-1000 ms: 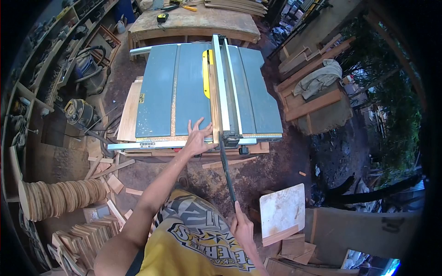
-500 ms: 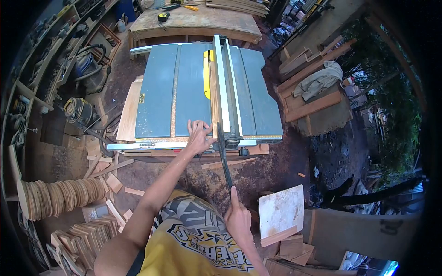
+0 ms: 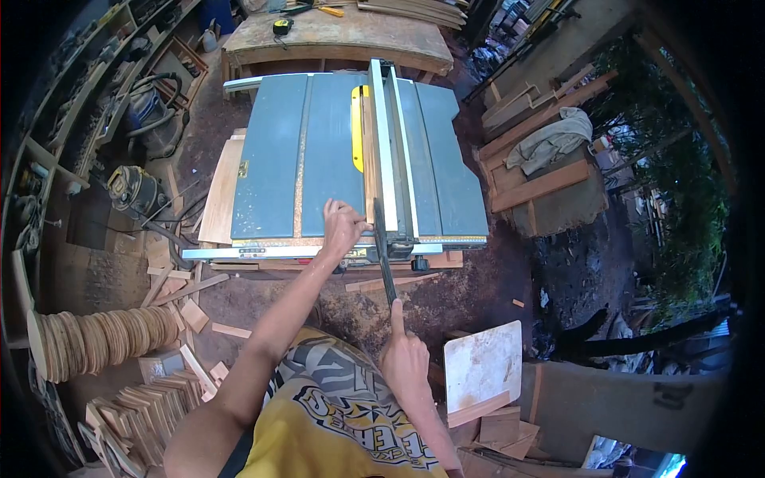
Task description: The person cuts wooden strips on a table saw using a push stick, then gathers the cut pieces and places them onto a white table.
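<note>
A table saw with a blue-grey top stands before me. Along its silver fence lies a narrow wooden strip, beside the yellow insert. My left hand is at the front of the saw top, its fingers bent and close together, the thumb side against the strip's near end. In my right hand is a long dark push stick, gripped with the index finger stretched along it. The stick's far end meets the strip beside the fence. No blade can be made out.
Behind the saw is a wooden workbench with a tape measure. Shop vacuums stand at left, above a row of round wooden discs and stacked boards. A white panel leans at lower right.
My right hand and the push stick have moved forward, away from me. The stick's tip is farther along the fence. My left hand's fingers have drawn closer together.
</note>
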The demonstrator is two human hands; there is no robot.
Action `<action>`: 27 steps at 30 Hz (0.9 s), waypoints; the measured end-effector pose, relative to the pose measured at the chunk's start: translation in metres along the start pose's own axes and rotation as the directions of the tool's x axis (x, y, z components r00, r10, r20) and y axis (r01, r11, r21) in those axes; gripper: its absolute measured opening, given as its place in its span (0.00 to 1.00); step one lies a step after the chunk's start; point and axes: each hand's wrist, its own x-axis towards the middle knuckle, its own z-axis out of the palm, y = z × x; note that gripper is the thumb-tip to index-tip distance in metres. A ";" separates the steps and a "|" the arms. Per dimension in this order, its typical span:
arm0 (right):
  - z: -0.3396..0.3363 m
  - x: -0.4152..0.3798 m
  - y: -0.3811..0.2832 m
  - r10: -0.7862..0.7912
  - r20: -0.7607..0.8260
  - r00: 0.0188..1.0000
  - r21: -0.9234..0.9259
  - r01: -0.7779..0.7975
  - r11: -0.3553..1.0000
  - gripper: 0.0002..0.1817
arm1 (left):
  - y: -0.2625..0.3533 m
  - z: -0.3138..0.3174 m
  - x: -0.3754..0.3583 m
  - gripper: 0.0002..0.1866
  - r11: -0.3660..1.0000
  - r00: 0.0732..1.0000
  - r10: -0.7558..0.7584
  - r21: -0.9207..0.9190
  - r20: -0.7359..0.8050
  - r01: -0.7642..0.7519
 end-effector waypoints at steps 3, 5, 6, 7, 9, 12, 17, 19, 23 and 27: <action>-0.007 0.009 -0.007 0.013 0.002 1.000 -0.004 -0.013 1.000 0.37 | -0.001 0.006 0.005 0.09 1.000 0.999 -0.018 -0.019 -0.046 0.017; -0.008 0.014 -0.010 0.012 -0.003 1.000 -0.005 -0.012 1.000 0.36 | -0.003 0.008 0.006 0.08 1.000 0.998 -0.005 0.001 -0.070 0.005; -0.009 0.016 -0.010 0.011 -0.007 1.000 -0.006 -0.011 1.000 0.36 | -0.002 0.011 0.006 0.07 1.000 0.996 0.016 0.017 -0.091 -0.014; -0.009 0.018 -0.011 0.010 -0.011 1.000 -0.007 -0.010 1.000 0.36 | -0.002 0.014 0.007 0.06 0.999 0.993 0.037 0.032 -0.112 -0.033; -0.009 0.022 -0.011 0.003 -0.021 1.000 -0.008 -0.003 1.000 0.36 | -0.003 0.015 0.006 0.05 0.998 0.990 0.052 0.032 -0.134 -0.048; -0.010 0.030 -0.012 -0.004 -0.012 1.000 0.011 0.004 1.000 0.37 | -0.003 0.011 0.010 0.04 0.998 0.994 0.012 0.066 -0.110 -0.005; -0.017 0.044 -0.017 0.017 0.009 1.000 -0.005 -0.017 1.000 0.39 | -0.001 0.010 0.025 0.06 0.990 0.986 -0.122 0.055 -0.116 0.129; -0.018 0.049 -0.018 -0.001 -0.014 1.000 -0.013 0.001 1.000 0.39 | 0.000 0.004 0.031 0.07 0.970 0.968 -0.229 0.055 -0.103 0.236; -0.015 0.061 -0.019 -0.004 -0.019 1.000 -0.019 0.004 1.000 0.38 | -0.007 0.009 0.036 0.07 0.974 0.962 -0.218 0.028 -0.163 0.225; -0.021 0.071 -0.024 -0.004 -0.014 1.000 -0.046 0.003 0.999 0.36 | -0.007 0.019 0.044 0.07 0.966 0.955 -0.243 0.043 -0.170 0.254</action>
